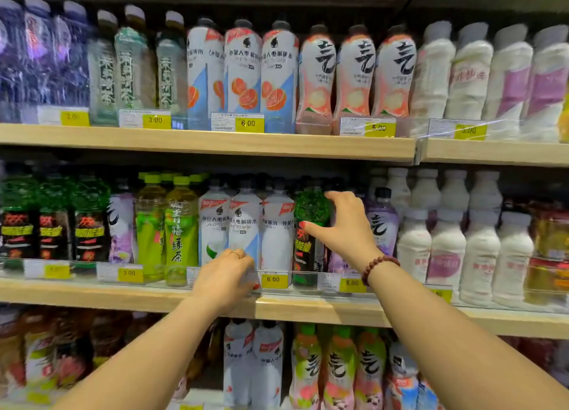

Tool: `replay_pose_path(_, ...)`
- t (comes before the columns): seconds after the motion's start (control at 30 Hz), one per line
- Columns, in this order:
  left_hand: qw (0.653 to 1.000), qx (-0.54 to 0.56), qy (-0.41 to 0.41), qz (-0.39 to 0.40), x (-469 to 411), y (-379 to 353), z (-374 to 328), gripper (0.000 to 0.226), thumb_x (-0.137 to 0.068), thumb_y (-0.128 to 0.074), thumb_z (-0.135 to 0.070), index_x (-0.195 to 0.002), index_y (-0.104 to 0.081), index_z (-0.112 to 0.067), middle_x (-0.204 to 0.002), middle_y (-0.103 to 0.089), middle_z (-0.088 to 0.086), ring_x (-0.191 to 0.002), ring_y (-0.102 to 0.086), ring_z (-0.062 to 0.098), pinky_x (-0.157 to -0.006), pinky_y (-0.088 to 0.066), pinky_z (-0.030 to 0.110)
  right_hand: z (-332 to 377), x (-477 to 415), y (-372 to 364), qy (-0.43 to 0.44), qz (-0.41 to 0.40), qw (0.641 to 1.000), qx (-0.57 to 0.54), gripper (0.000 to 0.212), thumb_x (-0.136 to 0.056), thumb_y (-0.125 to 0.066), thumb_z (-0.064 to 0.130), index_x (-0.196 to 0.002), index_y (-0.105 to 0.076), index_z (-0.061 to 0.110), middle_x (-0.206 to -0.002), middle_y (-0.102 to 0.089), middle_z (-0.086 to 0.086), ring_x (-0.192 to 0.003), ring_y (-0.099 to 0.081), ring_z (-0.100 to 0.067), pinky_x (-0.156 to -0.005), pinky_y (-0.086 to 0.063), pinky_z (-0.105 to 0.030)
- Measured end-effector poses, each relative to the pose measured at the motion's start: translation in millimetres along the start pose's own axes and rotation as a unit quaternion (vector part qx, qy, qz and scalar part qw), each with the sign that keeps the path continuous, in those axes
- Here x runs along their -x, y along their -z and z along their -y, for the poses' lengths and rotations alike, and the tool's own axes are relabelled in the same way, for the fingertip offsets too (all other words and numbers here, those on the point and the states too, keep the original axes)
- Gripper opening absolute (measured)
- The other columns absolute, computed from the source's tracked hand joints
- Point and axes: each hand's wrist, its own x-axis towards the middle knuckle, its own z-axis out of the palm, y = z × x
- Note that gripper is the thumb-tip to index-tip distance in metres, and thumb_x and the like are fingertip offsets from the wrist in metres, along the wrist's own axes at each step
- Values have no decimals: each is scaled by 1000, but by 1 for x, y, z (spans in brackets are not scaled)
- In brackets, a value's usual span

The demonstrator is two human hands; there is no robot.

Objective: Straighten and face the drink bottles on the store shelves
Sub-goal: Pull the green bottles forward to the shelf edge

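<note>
On the middle shelf (308, 309), just above and right of the yellow 6.00 price tag (273, 279), the right hand (346, 226) clamps thumb and fingers around an upright green-topped dark bottle (311, 208). Just left of that tag, the left hand (224, 279) curls its fingers round the foot of a white drink bottle (245, 225) standing between two matching ones.

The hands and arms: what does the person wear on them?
Both forearms are bare, no sleeves. The right hand has a bracelet of round reddish-brown beads at the wrist. The left hand has a thin ring. The nails are painted red.
</note>
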Motion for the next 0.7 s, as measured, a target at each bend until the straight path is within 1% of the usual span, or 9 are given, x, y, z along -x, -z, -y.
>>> replay_pose_path(0.07, 999, 16, 11, -29, -1, -3, 0, 25, -88, -60, -38, -109, -58, -25, -110, -56, -7, -103, -51, 16, -76, -46, 29, -1, -9, -5, -20, -4, 1000, -13, 82, -75, -75, 49, -140, -40, 13, -135, -41, -7, -131, -33, -24, -105, -36, -39)
replay_pose_path(0.17, 997, 36, 22, -69, -3, -11, 0, 18, -87, -63, -37, -101, -61, -26, -98, -55, -10, -100, -51, 13, -69, -38, 24, -1, -21, -14, -59, 23, 998, -22, 91, -73, -76, 50, -143, -35, 9, -139, -38, -12, -133, -34, -29, -107, -35, -39)
replay_pose_path(0.23, 995, 55, 21, -83, -4, -14, 1, 15, -85, -66, -36, -94, -61, -26, -91, -52, -11, -95, -50, 13, -67, -32, 24, -2, -28, -21, -65, 15, 998, 5, 92, -70, -77, 54, -140, -39, 9, -138, -42, -14, -131, -36, -31, -105, -36, -40)
replay_pose_path(0.33, 994, 63, 16, -92, -5, -16, 4, 15, -83, -69, -36, -90, -60, -25, -87, -49, -11, -91, -49, 13, -65, -30, 23, 1, -32, -30, -60, -10, 996, 61, 92, -66, -79, 57, -135, -43, 7, -135, -47, -15, -130, -36, -34, -106, -36, -41)
replay_pose_path(0.43, 993, 69, 13, -97, -5, -18, 5, 15, -82, -70, -34, -90, -61, -24, -87, -49, -11, -91, -49, 13, -64, -30, 23, 2, -33, -35, -63, -38, 995, 73, 88, -66, -81, 50, -133, -44, 5, -132, -50, -15, -129, -37, -35, -105, -36, -42)
replay_pose_path(0.53, 992, 74, 13, -104, -4, -19, 5, 15, -82, -71, -32, -90, -61, -23, -88, -50, -9, -91, -49, 14, -64, -32, 24, 1, -27, -34, -49, -62, 995, 55, 80, -67, -82, 45, -129, -46, 9, -125, -50, -13, -123, -40, -33, -98, -41, -41)
replay_pose_path(0.63, 991, 73, 15, -107, -4, -21, 6, 14, -83, -69, -31, -92, -62, -22, -87, -48, -10, -92, -49, 15, -64, -33, 24, 3, -15, -36, 4, -82, 996, 15, 72, -66, -80, 42, -123, -44, 18, -111, -49, -8, -109, -46, -29, -81, -42, -36)
replay_pose_path(0.7, 991, 77, 16, -107, -4, -21, 5, 14, -83, -69, -31, -92, -62, -21, -87, -48, -9, -93, -49, 15, -65, -36, 25, 3, -4, -39, 18, -74, 997, -16, 74, -69, -78, 42, -129, -38, 26, -110, -53, -6, -103, -52, -28, -78, -45, -35)
